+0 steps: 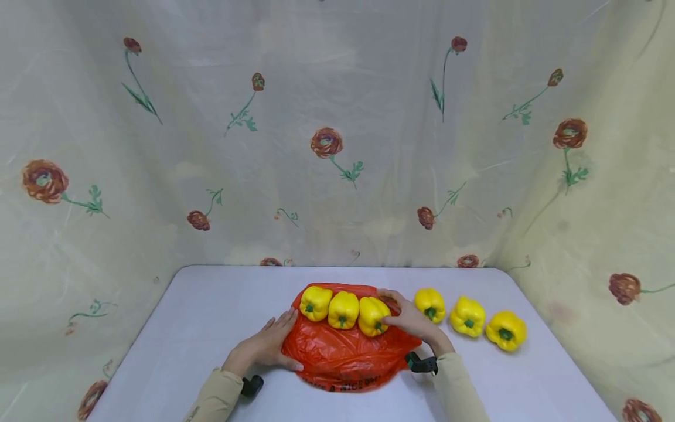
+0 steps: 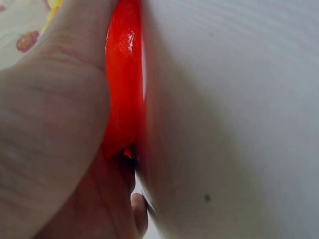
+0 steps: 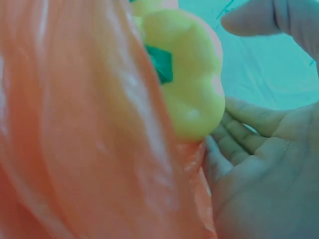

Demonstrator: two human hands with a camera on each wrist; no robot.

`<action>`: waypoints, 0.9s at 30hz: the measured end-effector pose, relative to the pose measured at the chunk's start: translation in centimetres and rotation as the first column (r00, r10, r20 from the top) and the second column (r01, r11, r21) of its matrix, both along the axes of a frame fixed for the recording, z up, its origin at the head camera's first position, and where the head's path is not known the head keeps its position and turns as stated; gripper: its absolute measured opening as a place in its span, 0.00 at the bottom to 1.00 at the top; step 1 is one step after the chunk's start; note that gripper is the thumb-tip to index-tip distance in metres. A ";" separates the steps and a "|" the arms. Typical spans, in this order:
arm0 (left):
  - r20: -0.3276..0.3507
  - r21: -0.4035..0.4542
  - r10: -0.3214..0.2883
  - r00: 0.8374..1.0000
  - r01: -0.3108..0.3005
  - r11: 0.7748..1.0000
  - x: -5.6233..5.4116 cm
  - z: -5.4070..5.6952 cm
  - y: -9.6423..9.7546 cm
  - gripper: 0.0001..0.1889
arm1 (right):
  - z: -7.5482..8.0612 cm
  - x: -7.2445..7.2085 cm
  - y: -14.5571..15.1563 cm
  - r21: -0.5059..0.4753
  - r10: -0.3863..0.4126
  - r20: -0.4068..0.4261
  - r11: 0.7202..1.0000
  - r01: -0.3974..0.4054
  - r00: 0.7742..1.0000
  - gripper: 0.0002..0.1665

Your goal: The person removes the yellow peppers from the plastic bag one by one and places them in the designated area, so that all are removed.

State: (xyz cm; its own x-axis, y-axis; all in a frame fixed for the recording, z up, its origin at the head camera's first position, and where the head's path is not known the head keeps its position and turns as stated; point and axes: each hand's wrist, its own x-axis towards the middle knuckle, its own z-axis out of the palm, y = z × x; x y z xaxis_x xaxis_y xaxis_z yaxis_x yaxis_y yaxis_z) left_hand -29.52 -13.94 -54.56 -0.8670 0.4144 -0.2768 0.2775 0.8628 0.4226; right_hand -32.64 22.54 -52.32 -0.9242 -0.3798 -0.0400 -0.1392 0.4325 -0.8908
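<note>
A red plastic bag (image 1: 337,354) lies spread on the table, with dark lettering along its near edge. Three yellow bell peppers sit in a row on its far half: a left one (image 1: 316,303), a middle one (image 1: 343,310) and a right one (image 1: 373,316). My left hand (image 1: 271,344) rests at the bag's left edge, fingers extended and thumb spread toward the near side. Around the right pepper's outer side lies my right hand (image 1: 411,319). In the right wrist view its fingers (image 3: 239,132) reach the pepper's side while the thumb stands apart from it.
Three more yellow bell peppers stand on the table right of the bag: a near-hand one (image 1: 429,305), a middle one (image 1: 467,316) and an outer one (image 1: 505,331). A flowered curtain (image 1: 369,193) encloses the white table (image 1: 158,363) at the back and sides.
</note>
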 end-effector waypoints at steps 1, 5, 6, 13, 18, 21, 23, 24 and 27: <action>0.001 0.002 -0.001 1.000 0.001 1.000 0.0 0.0 0.0 0.66 | 0.0 0.0 -0.1 -0.013 0.006 -0.010 1.000 -0.006 1.000 0.42; 0.005 0.018 -0.002 1.000 0.002 1.000 0.1 -0.1 0.0 0.66 | -0.2 0.0 -0.3 -0.034 0.029 -0.039 0.999 -0.030 0.999 0.41; 0.007 0.019 -0.003 1.000 0.003 1.000 0.1 -0.1 0.0 0.66 | -0.3 0.0 -0.4 -0.040 0.030 -0.033 0.999 -0.031 0.999 0.41; 0.001 0.010 -0.011 1.000 0.011 1.000 0.0 0.2 -0.1 0.66 | -0.5 -0.1 -0.8 -0.003 0.022 0.008 1.000 -0.022 1.000 0.40; 0.000 0.010 -0.015 1.000 0.015 1.000 -0.2 0.3 -0.1 0.66 | -1.3 -0.5 -0.5 0.020 0.024 0.011 1.000 -0.024 1.000 0.41; 0.001 0.006 -0.014 1.000 0.014 1.000 -0.1 0.3 -0.1 0.66 | -1.5 -0.5 -0.6 0.020 0.030 0.034 0.999 -0.031 0.999 0.42; 0.005 0.004 -0.012 1.000 0.012 1.000 -0.1 0.3 -0.1 0.66 | -1.6 -0.5 -0.7 0.030 0.034 0.059 0.999 -0.036 0.998 0.44; 0.006 0.005 -0.011 1.000 0.011 1.000 0.0 0.3 -0.1 0.66 | -1.7 -0.4 -0.7 0.039 0.032 0.072 0.999 -0.035 0.997 0.45; 0.013 0.008 -0.006 1.000 0.006 1.000 0.0 0.3 -0.1 0.66 | -1.9 -0.4 -1.0 0.067 0.018 0.096 0.997 -0.024 0.995 0.48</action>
